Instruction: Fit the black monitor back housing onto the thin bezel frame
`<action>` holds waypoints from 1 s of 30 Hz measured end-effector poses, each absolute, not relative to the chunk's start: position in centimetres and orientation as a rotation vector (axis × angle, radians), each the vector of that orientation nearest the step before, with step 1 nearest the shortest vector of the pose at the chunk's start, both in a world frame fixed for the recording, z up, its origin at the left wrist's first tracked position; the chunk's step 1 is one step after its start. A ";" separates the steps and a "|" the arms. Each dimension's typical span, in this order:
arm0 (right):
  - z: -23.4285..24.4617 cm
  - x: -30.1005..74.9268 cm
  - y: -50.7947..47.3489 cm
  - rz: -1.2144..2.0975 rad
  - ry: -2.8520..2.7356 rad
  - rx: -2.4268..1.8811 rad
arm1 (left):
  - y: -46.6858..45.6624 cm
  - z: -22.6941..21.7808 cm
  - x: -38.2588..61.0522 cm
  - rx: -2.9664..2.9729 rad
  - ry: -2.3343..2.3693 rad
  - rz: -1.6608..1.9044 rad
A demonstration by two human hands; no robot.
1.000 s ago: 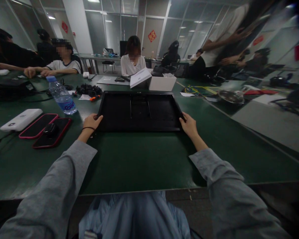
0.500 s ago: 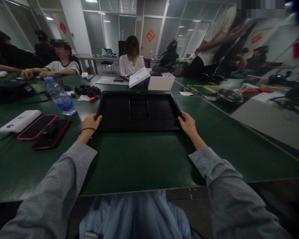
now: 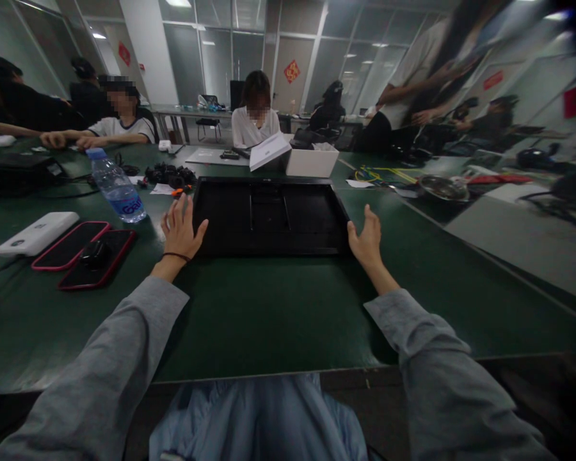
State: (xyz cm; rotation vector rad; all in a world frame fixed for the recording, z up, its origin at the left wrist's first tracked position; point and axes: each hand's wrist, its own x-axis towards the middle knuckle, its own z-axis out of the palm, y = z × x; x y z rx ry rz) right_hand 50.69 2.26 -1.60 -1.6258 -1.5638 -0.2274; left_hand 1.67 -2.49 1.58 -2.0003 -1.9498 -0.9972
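Left hand (image 3: 180, 232), right hand (image 3: 365, 241), splayed wide at black tray (image 3: 269, 214) near corners, green table (image 3: 269, 314) around

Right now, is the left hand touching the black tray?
Cannot tell. The head view shows the left hand open, fingers spread, at the left edge of the black tray; the thumb overlaps the rim, but neither contact nor gap shows plainly.

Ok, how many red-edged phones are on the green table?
2. Both phones lie side by side left of the left hand: one beside the white power bank, the other nearer the hand, a small dark object on it. Others may be hidden.
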 end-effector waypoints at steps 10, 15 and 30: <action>-2.6 49.3 1.8 -0.355 -1.676 -1.771 | -1.5 -0.1 1.6 -2.114 -2.033 -0.753; -2.4 49.3 1.6 -0.363 -1.661 -1.754 | -2.1 0.6 2.0 -2.127 -2.040 -0.764; -2.7 49.3 1.9 -0.300 -1.848 -1.792 | -1.9 0.8 1.8 -2.234 -2.112 -0.593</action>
